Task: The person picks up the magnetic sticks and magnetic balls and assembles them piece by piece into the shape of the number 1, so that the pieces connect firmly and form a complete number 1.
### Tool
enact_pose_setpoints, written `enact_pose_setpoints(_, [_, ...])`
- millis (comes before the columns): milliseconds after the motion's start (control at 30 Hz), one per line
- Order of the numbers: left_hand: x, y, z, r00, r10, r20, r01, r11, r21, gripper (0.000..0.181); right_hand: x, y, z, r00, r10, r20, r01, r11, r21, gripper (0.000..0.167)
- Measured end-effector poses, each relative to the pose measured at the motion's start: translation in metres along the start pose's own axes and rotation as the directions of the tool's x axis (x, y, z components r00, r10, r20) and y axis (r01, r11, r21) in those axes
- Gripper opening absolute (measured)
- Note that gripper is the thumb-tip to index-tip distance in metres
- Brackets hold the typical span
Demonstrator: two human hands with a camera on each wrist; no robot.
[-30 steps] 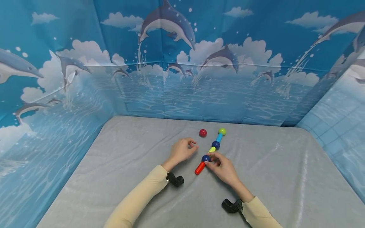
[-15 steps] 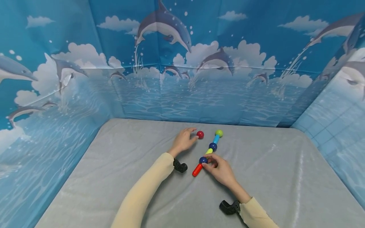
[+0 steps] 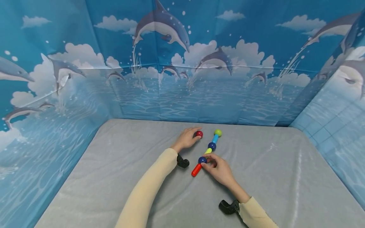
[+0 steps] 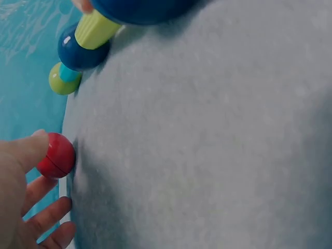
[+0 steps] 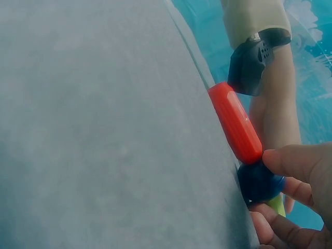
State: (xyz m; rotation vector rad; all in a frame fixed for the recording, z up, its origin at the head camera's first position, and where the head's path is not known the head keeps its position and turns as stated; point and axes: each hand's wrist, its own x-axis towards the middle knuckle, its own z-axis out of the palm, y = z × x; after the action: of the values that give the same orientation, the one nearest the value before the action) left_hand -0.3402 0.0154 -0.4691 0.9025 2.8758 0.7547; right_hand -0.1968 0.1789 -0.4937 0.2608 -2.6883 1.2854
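In the head view a chain of toy pieces lies slantwise on the grey cloth. It runs from a red rod (image 3: 196, 170) through a dark blue ball (image 3: 202, 160), a yellow-green rod (image 3: 208, 151), a second dark blue ball (image 3: 212, 146) and a light blue rod (image 3: 215, 138) to a lime green ball (image 3: 218, 132). My right hand (image 3: 219, 169) pinches the nearer blue ball, thumb beside its joint with the red rod (image 5: 236, 123). Left of the chain's far end, my left hand (image 3: 186, 138) has thumb and fingers around a loose red ball (image 4: 58, 155).
A wrinkled grey cloth (image 3: 137, 139) covers the table. Behind and at the sides hang blue curtains (image 3: 137, 98) printed with dolphins. Black wrist mounts (image 3: 229, 207) stick out beneath both forearms.
My left hand has moved away from me to the red ball and closed its thumb and fingers about it. The right hand keeps its hold on the blue ball.
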Motion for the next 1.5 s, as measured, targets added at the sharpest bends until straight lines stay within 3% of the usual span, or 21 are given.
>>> enact_pose_setpoints(233, [0.004, -0.002, 0.003, 1.000, 0.017, 0.025, -0.018, 0.999, 0.044, 0.049, 0.000, 0.000, 0.000, 1.000, 0.003, 0.003, -0.003, 1.000, -0.007, 0.029])
enact_pose_setpoints(400, [0.006, -0.001, 0.006, 1.000, -0.006, 0.014, 0.005, 0.997, 0.082, 0.042, 0.000, 0.000, 0.000, 1.000, 0.001, 0.001, -0.001, 1.000, -0.008, 0.029])
enact_pose_setpoints(600, [0.002, -0.002, 0.005, 1.000, -0.003, -0.019, 0.004, 0.998, 0.055, 0.039, 0.000, 0.000, 0.000, 1.000, -0.005, -0.001, 0.005, 1.000, -0.012, 0.030])
enact_pose_setpoints(1033, [-0.025, -0.013, 0.007, 0.991, -0.026, -0.129, 0.009, 0.992, -0.129, 0.032, -0.001, 0.000, 0.000, 1.000, -0.025, -0.002, 0.025, 1.000, 0.009, 0.030])
enact_pose_setpoints(1267, [-0.039, -0.015, 0.005, 0.987, -0.096, -0.127, 0.080, 0.988, -0.128, 0.033, -0.002, 0.002, 0.000, 0.999, -0.045, -0.013, 0.045, 0.999, 0.011, 0.029])
enact_pose_setpoints(1500, [-0.061, -0.016, 0.002, 0.982, -0.124, -0.145, 0.104, 0.985, -0.135, 0.032, -0.001, 0.001, 0.000, 1.000, -0.031, -0.004, 0.031, 1.000, 0.003, 0.029])
